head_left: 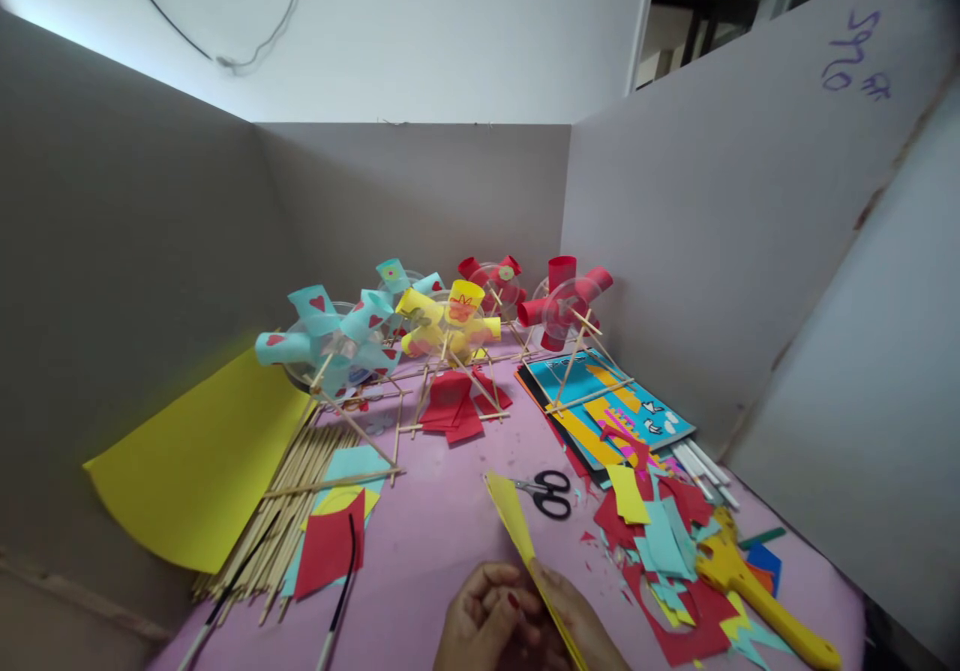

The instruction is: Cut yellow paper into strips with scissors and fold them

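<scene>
Near the bottom centre, a folded yellow paper strip (517, 521) stands edge-on between my hands. My right hand (574, 616) is closed round its lower part from the right. On the left side of the strip, my left hand (484, 616) has curled fingers pressed against or beside the paper; what its fingertips pinch is partly hidden. Black-handled scissors (551, 494) lie on the pink table (427, 521) just beyond the strip. Farther back stand stick-framed pinwheels with blue (319, 316), yellow (465, 301) and red (562, 276) curled paper blades.
At left are bamboo sticks (300, 481), a large yellow sheet (202, 461), a red paper piece (330, 546) and two black-and-white rods. Paper scraps (664, 541), a yellow tool (765, 596), a colourful book (615, 391) and white sticks lie at right. Grey partitions surround the table.
</scene>
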`<action>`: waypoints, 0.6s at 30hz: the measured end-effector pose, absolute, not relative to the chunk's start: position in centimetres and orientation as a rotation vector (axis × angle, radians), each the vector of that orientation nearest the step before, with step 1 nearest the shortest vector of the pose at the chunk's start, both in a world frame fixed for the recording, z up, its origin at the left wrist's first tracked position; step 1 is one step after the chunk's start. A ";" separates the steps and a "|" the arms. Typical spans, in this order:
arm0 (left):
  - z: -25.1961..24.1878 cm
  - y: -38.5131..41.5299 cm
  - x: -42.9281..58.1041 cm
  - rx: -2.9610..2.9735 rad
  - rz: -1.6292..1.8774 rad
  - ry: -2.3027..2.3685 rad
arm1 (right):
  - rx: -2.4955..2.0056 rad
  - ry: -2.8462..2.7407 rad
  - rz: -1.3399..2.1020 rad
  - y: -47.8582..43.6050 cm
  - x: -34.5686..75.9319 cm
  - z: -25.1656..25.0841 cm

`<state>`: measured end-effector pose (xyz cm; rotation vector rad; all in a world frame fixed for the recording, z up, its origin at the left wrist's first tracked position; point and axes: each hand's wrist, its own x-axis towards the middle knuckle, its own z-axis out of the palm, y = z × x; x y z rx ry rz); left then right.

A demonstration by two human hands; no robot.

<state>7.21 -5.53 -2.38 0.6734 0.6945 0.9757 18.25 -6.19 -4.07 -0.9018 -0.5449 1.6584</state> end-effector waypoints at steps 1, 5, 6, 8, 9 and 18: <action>-2.3 -5.6 7.2 0.676 0.983 0.699 | -0.896 -0.561 1.654 -6.2 18.2 -4.0; -1.5 -5.4 7.4 0.682 1.049 0.702 | -0.880 -0.644 1.609 -6.3 18.4 -3.4; -1.3 -5.4 7.4 0.689 1.081 0.707 | -0.891 -0.660 1.596 -6.4 18.4 -3.2; -1.0 -5.2 7.5 0.723 1.124 0.738 | -0.908 -0.690 1.581 -6.5 18.6 -2.7; -0.9 -5.1 7.5 0.744 1.130 0.754 | -0.902 -0.707 1.582 -6.6 18.7 -2.6; -0.8 -5.3 7.7 0.802 1.078 0.705 | -0.852 -0.679 1.694 -6.1 18.5 -4.2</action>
